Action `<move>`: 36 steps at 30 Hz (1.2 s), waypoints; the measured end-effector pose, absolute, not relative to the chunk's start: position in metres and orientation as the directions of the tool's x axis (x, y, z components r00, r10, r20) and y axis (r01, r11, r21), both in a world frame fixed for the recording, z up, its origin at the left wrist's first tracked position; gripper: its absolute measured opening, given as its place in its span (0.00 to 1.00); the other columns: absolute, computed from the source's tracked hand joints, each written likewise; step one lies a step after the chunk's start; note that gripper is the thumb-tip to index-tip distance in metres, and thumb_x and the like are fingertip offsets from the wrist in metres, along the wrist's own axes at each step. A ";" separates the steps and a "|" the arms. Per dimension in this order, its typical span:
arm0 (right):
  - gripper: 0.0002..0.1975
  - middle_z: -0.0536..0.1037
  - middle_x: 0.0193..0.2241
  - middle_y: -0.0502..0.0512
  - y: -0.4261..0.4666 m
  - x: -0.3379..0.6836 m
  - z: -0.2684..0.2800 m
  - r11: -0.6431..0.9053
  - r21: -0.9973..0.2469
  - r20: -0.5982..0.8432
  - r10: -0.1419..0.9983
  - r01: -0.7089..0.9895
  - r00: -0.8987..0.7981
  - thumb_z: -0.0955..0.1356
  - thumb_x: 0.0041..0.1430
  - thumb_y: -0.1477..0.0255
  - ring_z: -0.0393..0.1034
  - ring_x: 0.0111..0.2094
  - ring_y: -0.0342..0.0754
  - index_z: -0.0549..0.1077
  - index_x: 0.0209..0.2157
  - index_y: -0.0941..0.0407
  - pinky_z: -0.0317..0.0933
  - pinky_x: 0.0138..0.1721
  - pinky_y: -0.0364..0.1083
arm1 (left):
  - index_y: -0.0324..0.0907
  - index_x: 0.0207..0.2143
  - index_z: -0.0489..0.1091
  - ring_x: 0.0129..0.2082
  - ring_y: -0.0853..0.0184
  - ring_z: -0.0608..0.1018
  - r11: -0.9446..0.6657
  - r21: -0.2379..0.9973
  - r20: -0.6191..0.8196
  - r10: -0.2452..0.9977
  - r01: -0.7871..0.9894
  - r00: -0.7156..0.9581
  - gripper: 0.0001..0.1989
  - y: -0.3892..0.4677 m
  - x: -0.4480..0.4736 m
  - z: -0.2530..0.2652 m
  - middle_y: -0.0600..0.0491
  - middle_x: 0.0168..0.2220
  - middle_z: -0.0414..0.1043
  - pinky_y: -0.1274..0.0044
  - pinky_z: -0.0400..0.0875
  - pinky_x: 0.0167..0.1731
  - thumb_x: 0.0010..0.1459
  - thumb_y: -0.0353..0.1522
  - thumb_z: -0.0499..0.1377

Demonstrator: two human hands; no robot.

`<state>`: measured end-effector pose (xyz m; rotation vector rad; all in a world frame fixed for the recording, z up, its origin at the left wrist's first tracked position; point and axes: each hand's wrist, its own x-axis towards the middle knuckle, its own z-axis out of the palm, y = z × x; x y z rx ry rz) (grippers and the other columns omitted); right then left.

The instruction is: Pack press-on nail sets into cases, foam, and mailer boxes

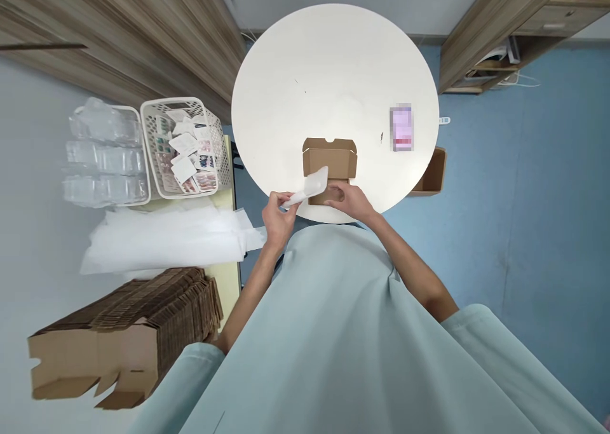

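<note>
Close to the near edge of a round white table [333, 59], a person in a pale blue-green shirt [338, 307] works over an open cardboard box [333, 160], its flapped panel on the far side. A flat white packet [315, 182] is pinched at its near-left end between the thumb and fingers of the left hand [279, 219]. From that grip its long axis slants away and to the right, the far end over the left part of the box and seemingly tilted. The right hand [353, 201] is at the box's right side, just beyond the packet's far end, thumb and forefinger apart over the hollow; whether a fingertip touches cardboard cannot be made out. The left hand is the nearer to the packet. A pixelated rectangle [401, 128] lies to the right on the tabletop. At far left are clear plastic containers [105, 157], a white basket [220, 148] of small packets, white sheets [166, 240] and stacked brown cardboard [176, 310].
</note>
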<state>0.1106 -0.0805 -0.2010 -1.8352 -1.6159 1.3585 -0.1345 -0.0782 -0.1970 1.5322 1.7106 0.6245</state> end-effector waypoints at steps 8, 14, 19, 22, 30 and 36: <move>0.12 0.86 0.48 0.53 -0.084 0.117 -0.199 -0.241 -0.874 -0.318 0.940 0.422 -0.123 0.74 0.65 0.65 0.80 0.47 0.53 0.82 0.48 0.52 0.71 0.52 0.50 | 0.49 0.42 0.66 0.54 0.58 0.82 0.087 0.759 -0.322 0.912 0.646 0.255 0.08 -0.069 -0.111 -0.184 0.53 0.52 0.82 0.67 0.74 0.58 0.65 0.31 0.64; 0.14 0.85 0.45 0.54 -0.098 0.129 -0.214 -0.412 -0.882 -0.433 0.900 0.229 -0.048 0.76 0.59 0.60 0.80 0.47 0.52 0.78 0.42 0.52 0.73 0.54 0.51 | 0.46 0.44 0.71 0.71 0.48 0.69 0.149 0.792 -0.380 0.880 0.592 0.287 0.13 -0.060 -0.103 -0.188 0.43 0.73 0.64 0.62 0.73 0.62 0.60 0.37 0.69; 0.26 0.86 0.42 0.54 -0.103 0.132 -0.235 -0.502 -0.864 -0.501 0.865 -0.021 -0.032 0.81 0.49 0.50 0.82 0.47 0.53 0.74 0.38 0.52 0.76 0.56 0.55 | 0.48 0.47 0.67 0.54 0.58 0.82 0.471 0.840 -0.538 0.787 0.269 0.302 0.14 -0.055 -0.105 -0.209 0.47 0.56 0.80 0.68 0.78 0.52 0.61 0.41 0.63; 0.26 0.86 0.42 0.55 -0.104 0.131 -0.245 -0.546 -0.836 -0.546 0.837 -0.053 -0.031 0.82 0.48 0.51 0.83 0.46 0.52 0.75 0.38 0.52 0.76 0.55 0.55 | 0.47 0.44 0.68 0.48 0.61 0.83 0.574 0.791 -0.612 0.744 0.213 0.267 0.13 -0.051 -0.103 -0.226 0.50 0.46 0.82 0.69 0.79 0.48 0.61 0.41 0.63; 0.07 0.86 0.42 0.56 -0.085 0.121 -0.259 -0.590 -0.595 -0.647 0.754 0.545 0.109 0.71 0.69 0.67 0.81 0.44 0.51 0.77 0.35 0.54 0.70 0.44 0.45 | 0.40 0.47 0.75 0.45 0.59 0.84 0.533 0.747 -0.607 0.791 0.398 0.080 0.15 -0.030 -0.079 -0.272 0.45 0.47 0.84 0.68 0.79 0.49 0.57 0.30 0.63; 0.09 0.85 0.39 0.59 -0.068 0.103 -0.269 -0.537 -0.323 -0.727 0.668 0.779 0.159 0.71 0.72 0.64 0.80 0.41 0.54 0.79 0.39 0.54 0.68 0.40 0.47 | 0.44 0.50 0.78 0.49 0.56 0.84 0.324 0.578 -0.564 0.822 0.749 0.079 0.21 -0.026 -0.069 -0.290 0.47 0.50 0.84 0.67 0.75 0.54 0.56 0.23 0.58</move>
